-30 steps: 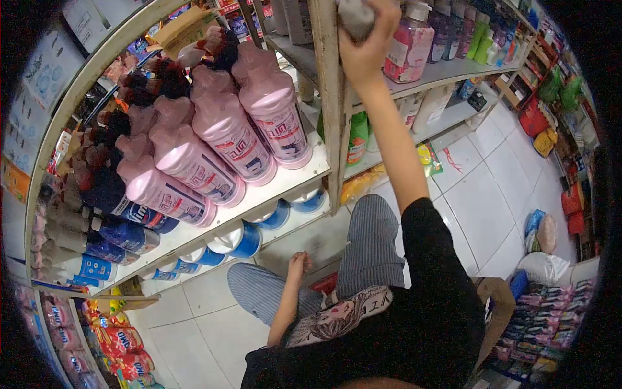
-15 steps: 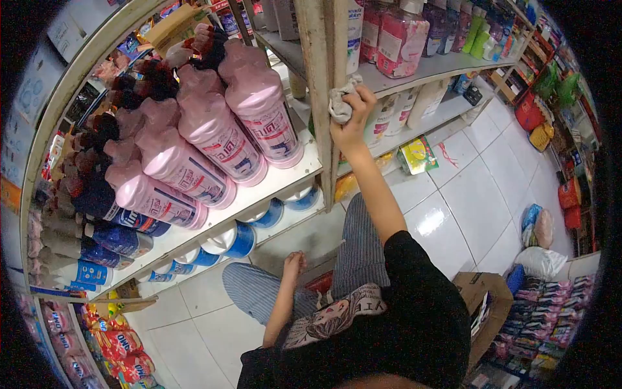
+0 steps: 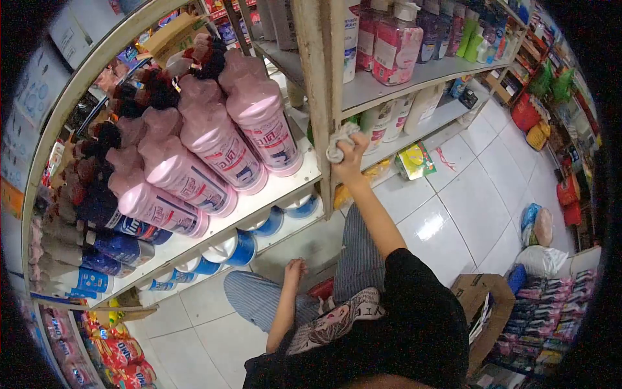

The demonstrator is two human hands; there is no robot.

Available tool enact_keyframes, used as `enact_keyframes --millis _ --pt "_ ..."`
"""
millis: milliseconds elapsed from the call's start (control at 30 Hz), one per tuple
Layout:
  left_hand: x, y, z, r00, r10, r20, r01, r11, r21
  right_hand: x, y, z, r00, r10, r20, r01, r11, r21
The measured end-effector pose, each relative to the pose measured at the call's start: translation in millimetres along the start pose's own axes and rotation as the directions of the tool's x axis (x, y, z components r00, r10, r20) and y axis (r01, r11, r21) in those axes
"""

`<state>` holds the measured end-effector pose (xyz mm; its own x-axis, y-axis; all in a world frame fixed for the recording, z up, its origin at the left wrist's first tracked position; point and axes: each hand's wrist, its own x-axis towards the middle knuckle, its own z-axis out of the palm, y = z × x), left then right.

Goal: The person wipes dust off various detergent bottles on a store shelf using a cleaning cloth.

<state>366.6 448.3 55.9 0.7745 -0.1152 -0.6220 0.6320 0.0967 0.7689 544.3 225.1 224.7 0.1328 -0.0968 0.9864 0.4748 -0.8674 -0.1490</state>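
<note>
My right hand (image 3: 352, 155) is wrapped round a crumpled grey-white cloth (image 3: 341, 141), which is pressed on the lower part of an upright shelf post (image 3: 324, 84). Over my lap, near the knee in striped trousers, my left hand (image 3: 295, 271) is loosely curled, with nothing visible in it. To the left of the post, large pink bottles (image 3: 264, 126) stand in rows on a white shelf (image 3: 214, 223). Right of it, a pink pump bottle (image 3: 398, 48) sits on a grey shelf (image 3: 421, 81), above several white bottles (image 3: 395, 117).
Blue-and-white tubs (image 3: 241, 247) line the low shelf under the pink bottles. A yellow-green packet (image 3: 415, 161) lies by the tiled floor (image 3: 447, 214). An open cardboard box (image 3: 481, 292) stands at my right, near stacked packets (image 3: 551, 318). Red detergent bags (image 3: 123, 350) are at lower left.
My right hand has slid down the post with the cloth. My left hand stays about where it was. The view has shifted slightly.
</note>
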Motion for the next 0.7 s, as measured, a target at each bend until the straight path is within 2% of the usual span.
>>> enact_keyframes --millis 67,100,133,233,367,433,600,667,700 --pt "-1.0 2.3 2.3 0.999 0.043 0.009 -0.043 0.999 -0.012 -20.6 -0.5 -2.2 0.987 0.118 0.105 -0.124 0.991 0.052" --pt "-1.2 5.1 3.8 0.999 0.044 0.015 -0.044 0.999 -0.01 -30.6 -0.2 0.0 0.98 0.166 0.106 -0.177 0.979 0.098" --pt "-2.6 6.9 4.9 1.0 0.03 0.006 -0.03 0.998 -0.048 -38.9 1.4 0.5 0.98 0.167 0.106 -0.177 0.98 0.092" --pt "-6.6 8.6 5.9 1.0 -0.005 -0.007 0.004 0.998 -0.067 -61.0 -0.3 -3.2 0.921 0.322 0.221 -0.358 0.921 0.151" --pt "-11.2 13.3 6.1 1.0 0.001 -0.013 -0.002 0.999 -0.044 -76.1 0.8 -3.9 0.898 0.382 0.22 -0.41 0.907 0.099" --pt "-8.5 10.4 4.6 1.0 -0.01 -0.029 0.009 0.999 -0.036 -85.4 5.8 -2.3 0.826 0.511 0.237 -0.559 0.8 0.22" --pt "-10.4 10.1 5.2 0.998 -0.02 -0.057 0.017 0.999 -0.042 -108.1 5.9 -10.2 0.798 0.512 0.318 -0.583 0.789 0.193" --pt "4.0 -4.9 0.7 0.99 0.142 0.0 -0.142 0.986 -0.092 -126.7 7.0 -17.9 0.697 0.536 0.477 -0.638 0.766 0.072" --pt "2.6 -3.9 0.3 0.989 0.15 -0.009 -0.15 0.983 -0.105 -145.0 12.3 -17.4 0.687 0.532 0.494 -0.638 0.768 0.06"
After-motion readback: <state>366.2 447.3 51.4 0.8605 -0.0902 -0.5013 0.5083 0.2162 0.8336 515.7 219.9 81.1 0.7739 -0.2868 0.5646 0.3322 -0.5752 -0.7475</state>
